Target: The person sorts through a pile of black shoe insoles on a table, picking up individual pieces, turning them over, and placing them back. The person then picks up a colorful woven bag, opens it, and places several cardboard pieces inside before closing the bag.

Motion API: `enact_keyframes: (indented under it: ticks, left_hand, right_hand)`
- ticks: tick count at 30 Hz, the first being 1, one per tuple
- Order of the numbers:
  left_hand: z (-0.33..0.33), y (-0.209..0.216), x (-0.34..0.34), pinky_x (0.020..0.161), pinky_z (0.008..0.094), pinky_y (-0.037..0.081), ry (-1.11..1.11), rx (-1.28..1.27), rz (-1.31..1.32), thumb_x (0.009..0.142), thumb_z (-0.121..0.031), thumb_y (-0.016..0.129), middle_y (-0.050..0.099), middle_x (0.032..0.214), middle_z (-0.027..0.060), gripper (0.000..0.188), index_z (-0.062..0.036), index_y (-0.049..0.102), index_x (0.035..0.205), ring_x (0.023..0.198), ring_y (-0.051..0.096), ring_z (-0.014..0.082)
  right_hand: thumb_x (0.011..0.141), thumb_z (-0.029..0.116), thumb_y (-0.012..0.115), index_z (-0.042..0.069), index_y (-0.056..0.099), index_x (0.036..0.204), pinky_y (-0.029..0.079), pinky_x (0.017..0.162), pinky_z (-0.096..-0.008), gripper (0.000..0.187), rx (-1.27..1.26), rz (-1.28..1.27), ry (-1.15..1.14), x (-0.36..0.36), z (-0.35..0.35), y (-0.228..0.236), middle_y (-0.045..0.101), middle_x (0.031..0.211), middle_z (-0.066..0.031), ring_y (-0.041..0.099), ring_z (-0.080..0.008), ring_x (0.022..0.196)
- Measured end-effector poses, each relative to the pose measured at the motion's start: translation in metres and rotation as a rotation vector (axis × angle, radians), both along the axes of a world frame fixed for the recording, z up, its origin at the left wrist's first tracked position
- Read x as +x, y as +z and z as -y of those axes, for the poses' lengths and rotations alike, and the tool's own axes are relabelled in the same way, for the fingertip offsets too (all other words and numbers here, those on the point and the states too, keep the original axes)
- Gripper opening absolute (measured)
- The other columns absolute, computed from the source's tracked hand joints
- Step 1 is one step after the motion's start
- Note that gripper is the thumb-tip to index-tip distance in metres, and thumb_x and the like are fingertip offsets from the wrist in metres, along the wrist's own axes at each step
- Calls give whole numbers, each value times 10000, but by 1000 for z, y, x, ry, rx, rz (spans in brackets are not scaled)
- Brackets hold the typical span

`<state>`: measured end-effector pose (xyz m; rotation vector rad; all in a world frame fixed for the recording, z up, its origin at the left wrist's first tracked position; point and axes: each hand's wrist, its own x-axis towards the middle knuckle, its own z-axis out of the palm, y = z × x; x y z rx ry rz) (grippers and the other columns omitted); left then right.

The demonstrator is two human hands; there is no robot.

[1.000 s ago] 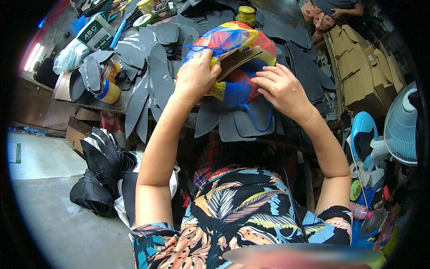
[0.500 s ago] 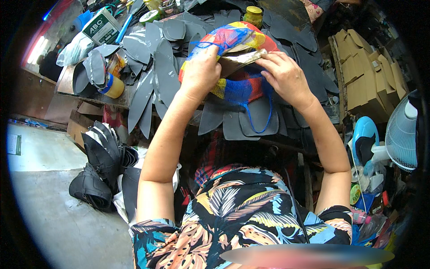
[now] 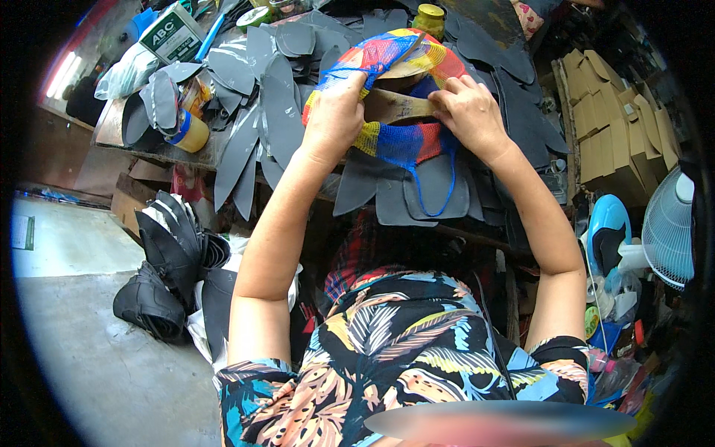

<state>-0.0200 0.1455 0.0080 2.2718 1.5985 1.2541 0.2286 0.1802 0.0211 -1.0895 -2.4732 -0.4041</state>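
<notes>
Both my hands are at a red, yellow and blue mesh bag (image 3: 398,145) above the workbench, its mouth spread wide between them. My left hand (image 3: 335,112) is closed on the left side of the mouth. At the right side, my right hand (image 3: 473,115) has its fingers bent and pinched at the rim. Inside the bag lies a smooth tan piece (image 3: 402,109), its right end touching my right fingertips; whether they also grip it I cannot tell. Other tan pieces show behind it through the mesh. A blue drawstring loop (image 3: 436,212) hangs below the bag.
Dark grey sole-shaped sheets (image 3: 279,112) cover the bench around the bag. A yellow-lidded jar (image 3: 429,21) stands behind; a blue-banded jar (image 3: 189,132) is at left. Folded cardboard (image 3: 614,119) and a fan (image 3: 666,227) stand at right. Black stacked pieces (image 3: 160,298) lie at lower left.
The bag's mouth is spread wider and the tan piece inside shows more of its flat face. My right hand has shifted slightly up and tightened its fingers; my left hand keeps its hold.
</notes>
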Motion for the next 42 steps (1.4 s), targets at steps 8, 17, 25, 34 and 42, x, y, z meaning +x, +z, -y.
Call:
enact_keyframes:
  ticks: [8,17,25,34,42]
  left_hand:
    - [7,-8,0,819,508,478,-13,4,-6,790,40,526,634,957,246,247,-5,564,1030,953,607,454]
    - [9,-14,-2,872,479,475,5,-53,-25,909,-72,604,627,1061,288,265,16,576,1158,1038,596,464]
    - [10,-18,0,858,467,480,9,-61,9,908,-110,634,638,1052,268,275,2,578,1153,1020,603,454]
    - [16,-10,2,860,456,482,-6,-39,20,894,-102,646,650,1020,259,285,28,584,1140,1005,622,430]
    - [17,-16,2,869,451,482,-8,-97,54,901,-144,658,649,1046,253,337,-5,581,1198,1022,620,430]
  right_hand:
    - [849,106,716,32,657,1044,537,664,-303,217,-645,-551,32,11,2,-1,704,901,-78,679,-188,753]
    - [933,76,645,59,661,1119,492,581,-196,187,-983,-927,-5,39,-3,-2,670,849,2,610,-53,664]
    - [997,104,567,11,573,1268,580,696,-223,287,-1199,-1146,58,46,10,4,666,1005,-60,677,-94,779]
    - [983,108,582,31,567,1278,591,713,-245,305,-1140,-1155,47,32,12,0,662,1063,-76,679,-120,877]
    - [903,-5,637,22,521,1329,602,797,-274,442,-1220,-1091,84,21,22,-3,622,1172,-102,658,-143,963]
